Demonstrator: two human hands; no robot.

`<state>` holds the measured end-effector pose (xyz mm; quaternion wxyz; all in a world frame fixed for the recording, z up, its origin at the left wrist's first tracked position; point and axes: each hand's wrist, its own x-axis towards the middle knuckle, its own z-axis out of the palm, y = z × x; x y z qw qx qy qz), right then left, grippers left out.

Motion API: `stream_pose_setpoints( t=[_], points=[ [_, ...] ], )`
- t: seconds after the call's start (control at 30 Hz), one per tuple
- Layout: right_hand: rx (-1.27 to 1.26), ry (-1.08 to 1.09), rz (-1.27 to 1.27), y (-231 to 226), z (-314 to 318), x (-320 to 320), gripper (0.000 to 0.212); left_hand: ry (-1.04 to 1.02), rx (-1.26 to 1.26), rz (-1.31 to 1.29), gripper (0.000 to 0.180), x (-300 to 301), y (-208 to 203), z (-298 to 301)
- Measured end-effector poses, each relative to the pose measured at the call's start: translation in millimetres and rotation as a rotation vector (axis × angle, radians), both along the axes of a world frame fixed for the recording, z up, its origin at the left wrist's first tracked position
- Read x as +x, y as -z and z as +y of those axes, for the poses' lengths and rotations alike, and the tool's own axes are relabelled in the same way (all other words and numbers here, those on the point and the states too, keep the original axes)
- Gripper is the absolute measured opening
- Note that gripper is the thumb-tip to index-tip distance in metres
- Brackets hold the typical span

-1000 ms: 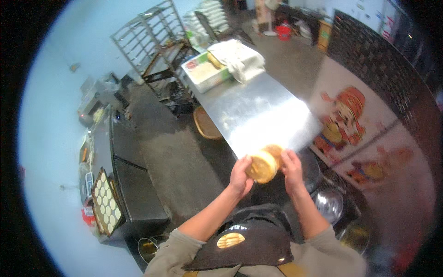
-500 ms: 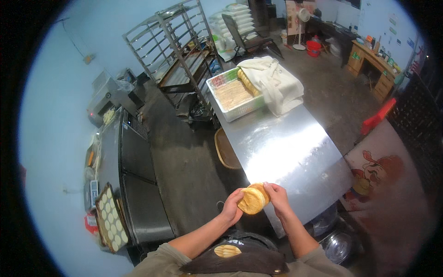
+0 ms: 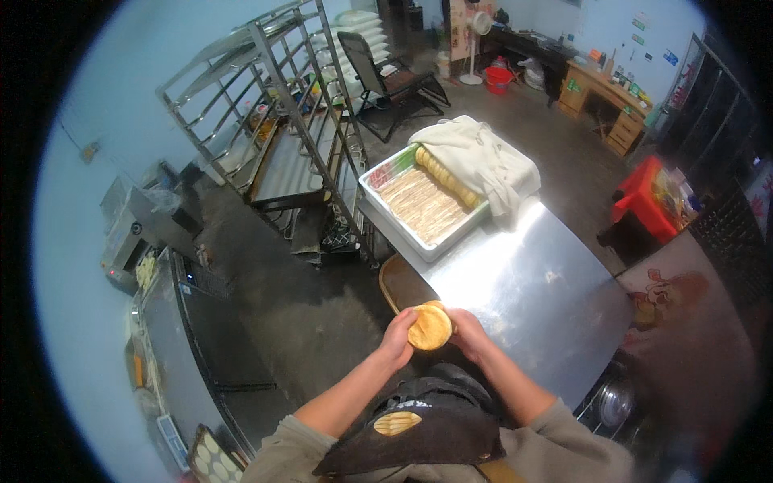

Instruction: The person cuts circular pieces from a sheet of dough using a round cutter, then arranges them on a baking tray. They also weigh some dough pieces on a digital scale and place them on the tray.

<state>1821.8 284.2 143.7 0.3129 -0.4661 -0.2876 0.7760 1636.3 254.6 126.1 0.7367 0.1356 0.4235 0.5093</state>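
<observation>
Round golden flatbreads (image 3: 430,328) are between my two hands, low over the near left edge of the metal table (image 3: 523,298). One lies over another, whose rim shows behind it. My left hand (image 3: 398,338) is closed on their left side, thumb on the top face. On the other side my right hand (image 3: 465,332) grips them, its fingers partly hidden behind. Beyond, a white crate (image 3: 396,223) stands on the table's far end. It has a pale ridged bottom and a row of golden breads (image 3: 448,180) along its right side, partly under a cream cloth (image 3: 483,157).
A brown basket (image 3: 396,282) sits below the table's left edge. Past it rises a metal tray rack (image 3: 270,105). Along the left wall runs a dark counter (image 3: 217,338), with a tray of pale dough rounds (image 3: 211,460) at its near end. A red-covered table (image 3: 644,201) stands at the right.
My view has turned right and shifted forward. The breads, fanned apart before, now overlap more closely between my hands, and my right hand has moved behind them.
</observation>
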Motion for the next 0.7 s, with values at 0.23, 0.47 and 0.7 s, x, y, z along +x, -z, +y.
stream_pose_setpoints(
  t=[0.23, 0.47, 0.7],
  points=[
    [-0.066, 0.106, -0.033, 48.3, 122.6, -50.8, 0.054, 0.118, -0.081, -0.150, 0.049, -83.4, 30.2, 137.5],
    [0.603, 0.367, -1.033, 84.2, 314.2, -31.4, 0.054, 0.098, -0.091, -0.046, 0.047, -131.2, 42.4, 289.6],
    [0.543, 0.409, -1.737, 94.6, 434.4, 22.9, 0.075, 0.225, -0.048, 0.090, 0.034, -114.4, 85.0, 418.3]
  ],
)
